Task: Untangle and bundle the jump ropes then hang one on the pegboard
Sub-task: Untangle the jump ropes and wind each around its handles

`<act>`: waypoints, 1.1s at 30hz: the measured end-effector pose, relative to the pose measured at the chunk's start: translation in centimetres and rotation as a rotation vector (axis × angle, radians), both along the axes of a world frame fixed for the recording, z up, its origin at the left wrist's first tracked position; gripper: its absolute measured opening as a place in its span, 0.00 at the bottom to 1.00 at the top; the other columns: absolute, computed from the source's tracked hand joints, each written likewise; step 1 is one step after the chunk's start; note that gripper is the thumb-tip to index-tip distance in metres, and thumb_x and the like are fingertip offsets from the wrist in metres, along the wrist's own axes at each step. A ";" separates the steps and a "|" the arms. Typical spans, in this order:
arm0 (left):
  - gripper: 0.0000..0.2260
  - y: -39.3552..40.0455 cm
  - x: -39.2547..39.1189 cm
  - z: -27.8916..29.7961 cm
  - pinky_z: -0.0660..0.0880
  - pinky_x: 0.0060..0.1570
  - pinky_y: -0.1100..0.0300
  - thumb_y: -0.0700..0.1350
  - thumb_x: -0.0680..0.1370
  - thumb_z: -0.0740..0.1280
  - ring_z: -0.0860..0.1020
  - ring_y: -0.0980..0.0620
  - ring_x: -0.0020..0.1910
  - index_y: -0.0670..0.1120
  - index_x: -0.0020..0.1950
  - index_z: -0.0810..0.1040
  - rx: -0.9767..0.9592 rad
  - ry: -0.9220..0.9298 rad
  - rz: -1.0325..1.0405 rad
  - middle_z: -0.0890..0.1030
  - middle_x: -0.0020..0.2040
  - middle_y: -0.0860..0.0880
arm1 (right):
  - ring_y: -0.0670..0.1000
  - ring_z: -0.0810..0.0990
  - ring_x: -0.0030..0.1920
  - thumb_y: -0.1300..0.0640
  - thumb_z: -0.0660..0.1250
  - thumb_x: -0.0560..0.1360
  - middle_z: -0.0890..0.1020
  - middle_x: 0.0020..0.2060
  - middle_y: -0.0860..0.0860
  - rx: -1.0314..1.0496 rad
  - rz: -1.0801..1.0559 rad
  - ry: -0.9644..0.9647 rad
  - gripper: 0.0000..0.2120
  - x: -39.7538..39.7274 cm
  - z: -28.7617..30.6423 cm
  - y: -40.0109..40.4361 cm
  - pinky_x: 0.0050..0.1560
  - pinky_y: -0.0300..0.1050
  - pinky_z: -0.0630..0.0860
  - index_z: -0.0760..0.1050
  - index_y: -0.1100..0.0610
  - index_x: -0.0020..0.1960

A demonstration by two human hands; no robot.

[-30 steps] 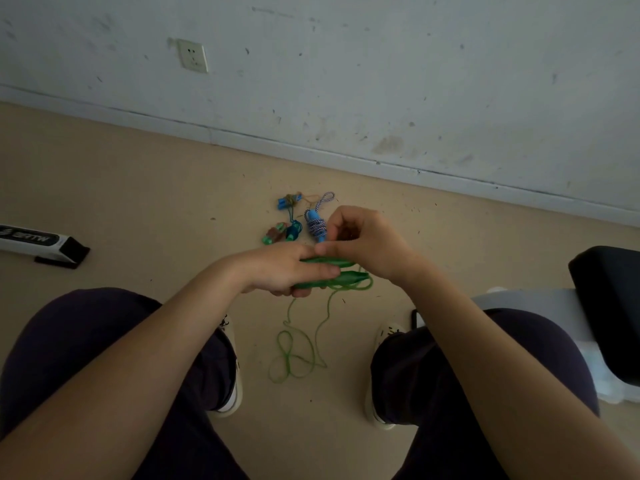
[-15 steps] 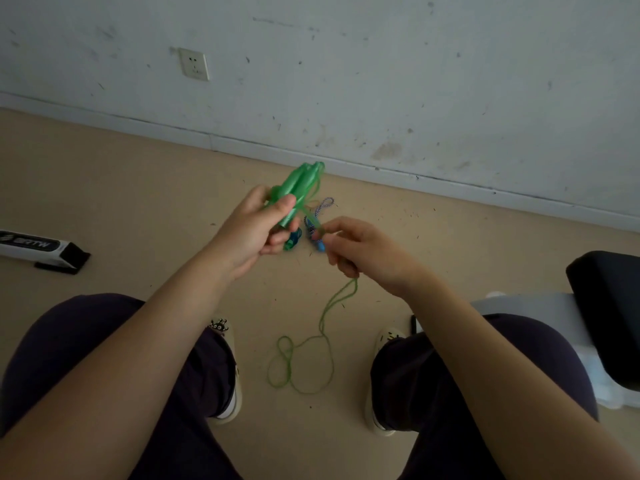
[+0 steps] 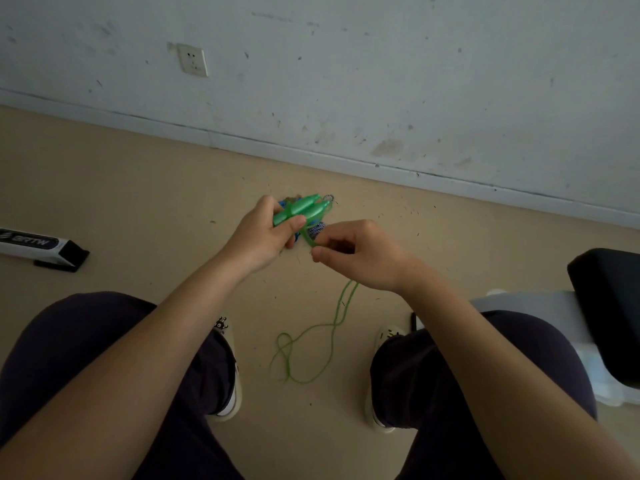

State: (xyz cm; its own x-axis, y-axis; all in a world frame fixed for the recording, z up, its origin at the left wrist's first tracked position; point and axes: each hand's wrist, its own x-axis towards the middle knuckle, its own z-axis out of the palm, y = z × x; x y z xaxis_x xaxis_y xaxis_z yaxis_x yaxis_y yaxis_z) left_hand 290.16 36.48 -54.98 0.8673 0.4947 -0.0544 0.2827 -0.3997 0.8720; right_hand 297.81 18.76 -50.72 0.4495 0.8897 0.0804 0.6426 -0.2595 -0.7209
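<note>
With my left hand (image 3: 263, 233) gripping both green handles (image 3: 300, 210), my right hand (image 3: 360, 252) should keep its pinch on the green cord (image 3: 313, 348) taut, winding snugly.

A wall socket (image 3: 192, 59), a black-and-white box (image 3: 38, 244) on the floor, a black cushion (image 3: 609, 306).

I see my left hand (image 3: 263, 233) in front of me, above the floor (image 3: 138, 188), gripping two jump rope handles (image 3: 301, 211) side by side. My right hand (image 3: 360, 252) sits just right of it, pinching the cord (image 3: 306, 239) below the handles. The cord drops to the floor and loops between my shoes (image 3: 230, 368). Other jump ropes (image 3: 317, 228) lie behind my hands, near the wall (image 3: 381, 81). A box (image 3: 38, 245) lies far left.
</note>
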 end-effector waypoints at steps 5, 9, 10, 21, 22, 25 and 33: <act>0.09 -0.1 -0.8 1.0 0.60 0.21 0.64 0.45 0.80 0.69 0.65 0.54 0.23 0.42 0.51 0.71 -0.306 0.086 -0.315 0.80 0.32 0.47 | 0.50 0.77 0.41 0.64 0.67 0.78 0.80 0.40 0.55 0.141 -0.095 -0.106 0.05 1.5 0.3 -0.9 0.46 0.44 0.73 0.81 0.64 0.47; 0.11 -0.2 -1.2 2.0 0.59 0.20 0.66 0.49 0.75 0.71 0.66 0.55 0.23 0.45 0.51 0.75 -0.501 0.111 -0.507 0.81 0.36 0.43 | 0.51 0.79 0.43 0.65 0.66 0.78 0.82 0.42 0.55 0.181 -0.166 -0.001 0.05 2.1 0.0 -1.3 0.48 0.46 0.75 0.82 0.62 0.48; 0.11 -0.3 -1.2 2.0 0.59 0.20 0.66 0.49 0.74 0.72 0.66 0.55 0.22 0.46 0.51 0.75 -0.498 0.123 -0.518 0.81 0.36 0.43 | 0.52 0.79 0.43 0.64 0.67 0.78 0.83 0.42 0.56 0.173 -0.163 0.043 0.05 2.1 -0.1 -1.2 0.48 0.48 0.76 0.82 0.62 0.48; 0.09 -1.0 -1.4 1.2 0.65 0.24 0.63 0.45 0.77 0.73 0.72 0.53 0.26 0.56 0.41 0.77 -0.275 0.125 -0.514 0.86 0.41 0.45 | 0.55 0.76 0.35 0.59 0.73 0.75 0.79 0.37 0.59 0.139 -0.291 0.546 0.09 1.7 -1.1 -0.5 0.34 0.46 0.73 0.74 0.55 0.50; 0.07 -1.0 -1.4 1.2 0.65 0.24 0.63 0.45 0.77 0.73 0.72 0.53 0.27 0.53 0.44 0.77 -0.281 0.116 -0.511 0.86 0.41 0.45 | 0.55 0.76 0.35 0.59 0.72 0.75 0.78 0.38 0.59 0.127 -0.276 0.570 0.09 1.8 -1.0 -0.5 0.34 0.46 0.73 0.73 0.56 0.50; 0.07 -0.9 -1.4 1.2 0.66 0.24 0.64 0.45 0.77 0.73 0.73 0.54 0.27 0.47 0.48 0.76 -0.328 0.074 -0.474 0.86 0.42 0.45 | 0.52 0.76 0.35 0.53 0.69 0.78 0.79 0.38 0.55 0.076 -0.240 0.606 0.08 2.0 -1.0 -0.6 0.35 0.46 0.72 0.76 0.58 0.48; 0.06 -0.7 -0.6 1.6 0.65 0.22 0.66 0.45 0.81 0.67 0.71 0.57 0.25 0.44 0.49 0.73 -0.493 -0.205 -0.088 0.83 0.33 0.51 | 0.47 0.68 0.28 0.51 0.66 0.80 0.76 0.35 0.53 0.145 -0.156 0.729 0.12 1.1 -1.5 -0.1 0.27 0.39 0.63 0.78 0.56 0.60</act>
